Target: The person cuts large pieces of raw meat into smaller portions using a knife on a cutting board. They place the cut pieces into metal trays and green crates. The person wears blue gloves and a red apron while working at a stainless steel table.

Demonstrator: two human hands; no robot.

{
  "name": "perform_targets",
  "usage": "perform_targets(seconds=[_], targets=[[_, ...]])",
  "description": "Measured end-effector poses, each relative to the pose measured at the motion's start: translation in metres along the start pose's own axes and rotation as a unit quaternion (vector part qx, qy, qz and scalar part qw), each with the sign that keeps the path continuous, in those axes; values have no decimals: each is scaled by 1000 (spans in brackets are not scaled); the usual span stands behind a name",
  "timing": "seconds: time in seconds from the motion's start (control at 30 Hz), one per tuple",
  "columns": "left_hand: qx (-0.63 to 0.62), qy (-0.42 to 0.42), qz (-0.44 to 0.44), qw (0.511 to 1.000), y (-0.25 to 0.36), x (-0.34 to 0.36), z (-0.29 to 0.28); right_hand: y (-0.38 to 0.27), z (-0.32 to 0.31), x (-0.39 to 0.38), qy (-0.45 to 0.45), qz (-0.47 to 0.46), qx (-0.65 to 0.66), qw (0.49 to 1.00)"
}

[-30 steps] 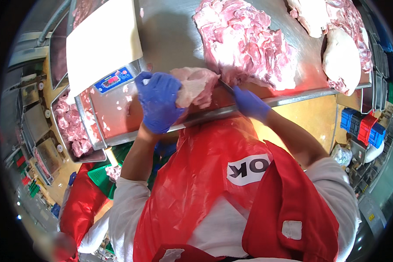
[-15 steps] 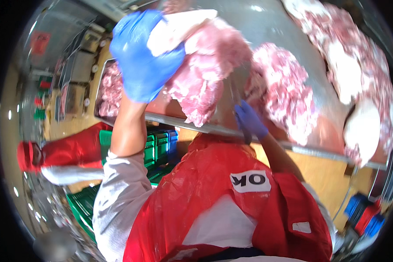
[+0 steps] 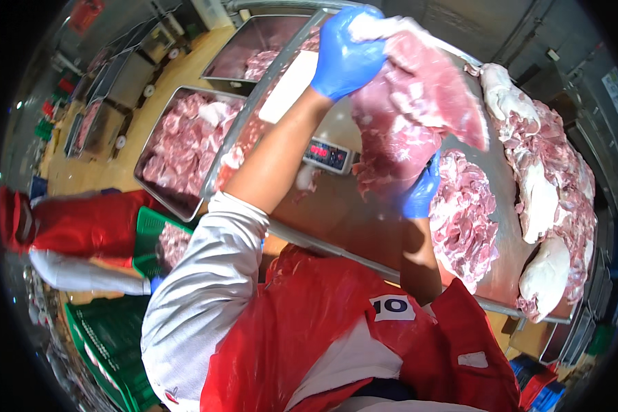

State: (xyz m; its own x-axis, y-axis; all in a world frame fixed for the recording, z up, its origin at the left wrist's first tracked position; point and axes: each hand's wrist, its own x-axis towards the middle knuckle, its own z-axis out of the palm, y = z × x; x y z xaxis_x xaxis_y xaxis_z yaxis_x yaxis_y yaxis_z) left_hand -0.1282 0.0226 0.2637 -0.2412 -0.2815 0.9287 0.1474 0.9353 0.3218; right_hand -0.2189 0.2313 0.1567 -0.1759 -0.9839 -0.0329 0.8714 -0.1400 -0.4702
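Observation:
My left hand, in a blue glove, grips a large slab of raw pork by its pale upper edge. The slab hangs above the steel table. At its lower right edge is my right hand, also gloved in blue, with the fingers curled. A dark bit of the knife shows by those fingers; its blade cannot be made out here. Just right of my right hand lies a pile of cut pink meat. A small scale with a lit display sits left of the slab.
Large fat-covered pork cuts line the table's right side. A white board lies at the left edge. Beyond it stand a steel bin of meat and another steel bin. A co-worker in red is at the left by green crates.
My left hand has carried the slab rightward, and it now hangs more spread out. My right hand has moved up to the slab's lower edge. The whole view has shifted, bringing the scale into sight.

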Motion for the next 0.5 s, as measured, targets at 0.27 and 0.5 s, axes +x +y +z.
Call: perform_targets(seconds=[0.27, 0.5], targets=[[-252, -10, -388, 886, -195, -158, -26, 23, -57, 90, 186, -80, -57, 978], [-441, 276, -589, 618, -172, -261, -29, -26, -5, 195, 306, 5, -288, 907]])
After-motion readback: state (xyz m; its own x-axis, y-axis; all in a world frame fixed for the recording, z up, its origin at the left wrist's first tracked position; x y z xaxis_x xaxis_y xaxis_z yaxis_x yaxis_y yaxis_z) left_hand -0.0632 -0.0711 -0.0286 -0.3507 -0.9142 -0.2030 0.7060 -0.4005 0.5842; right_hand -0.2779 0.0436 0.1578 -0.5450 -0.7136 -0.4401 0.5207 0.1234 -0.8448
